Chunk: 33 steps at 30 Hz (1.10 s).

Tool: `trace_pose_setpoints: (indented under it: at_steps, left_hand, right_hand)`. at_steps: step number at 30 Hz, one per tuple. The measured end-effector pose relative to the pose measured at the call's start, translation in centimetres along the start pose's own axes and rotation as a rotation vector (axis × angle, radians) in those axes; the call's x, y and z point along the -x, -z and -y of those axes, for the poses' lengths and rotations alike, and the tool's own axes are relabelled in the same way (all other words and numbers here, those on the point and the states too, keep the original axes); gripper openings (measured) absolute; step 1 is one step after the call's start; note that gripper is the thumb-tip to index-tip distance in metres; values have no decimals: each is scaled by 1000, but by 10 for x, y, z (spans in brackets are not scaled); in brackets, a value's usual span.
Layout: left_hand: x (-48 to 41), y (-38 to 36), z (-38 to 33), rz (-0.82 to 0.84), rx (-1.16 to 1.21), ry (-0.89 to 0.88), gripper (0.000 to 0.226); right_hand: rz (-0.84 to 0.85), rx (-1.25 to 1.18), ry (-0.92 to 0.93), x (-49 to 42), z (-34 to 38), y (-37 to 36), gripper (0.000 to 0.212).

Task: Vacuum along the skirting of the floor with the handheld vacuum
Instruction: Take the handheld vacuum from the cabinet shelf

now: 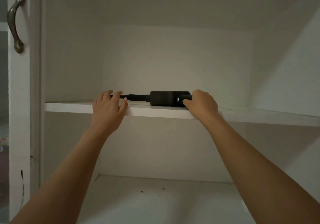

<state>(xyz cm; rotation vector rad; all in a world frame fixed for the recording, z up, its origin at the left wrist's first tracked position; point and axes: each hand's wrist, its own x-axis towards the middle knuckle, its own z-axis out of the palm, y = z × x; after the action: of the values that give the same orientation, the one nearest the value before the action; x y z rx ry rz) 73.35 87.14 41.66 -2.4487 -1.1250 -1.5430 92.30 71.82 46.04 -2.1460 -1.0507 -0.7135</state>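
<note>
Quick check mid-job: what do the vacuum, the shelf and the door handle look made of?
Handheld vacuum: likely matt black plastic, dull even surface, one shiny button. Shelf: white painted or laminated board, square edge; cannot tell which. Door handle: seemingly aged metal, bronze tone with glints.
</note>
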Motion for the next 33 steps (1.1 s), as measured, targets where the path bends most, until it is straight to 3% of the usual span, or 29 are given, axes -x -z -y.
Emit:
trace_pose_setpoints:
  at_steps: [8,14,23,33]
  left_hand:
    - [3,3,-7,3,26,51,50]
    - [4,9,-10,17,79,68,55]
    - [7,21,-20,-7,429,195,67]
    - [38,39,-46,-122,811,246,56]
  right_hand:
    - [-69,-29,4,8,-3,2,35]
    - [-172,-62,15,16,-9,7,28]
    - [-322,-139,48,38,-22,20,28]
    - [-415,-198,59,92,-39,42,24]
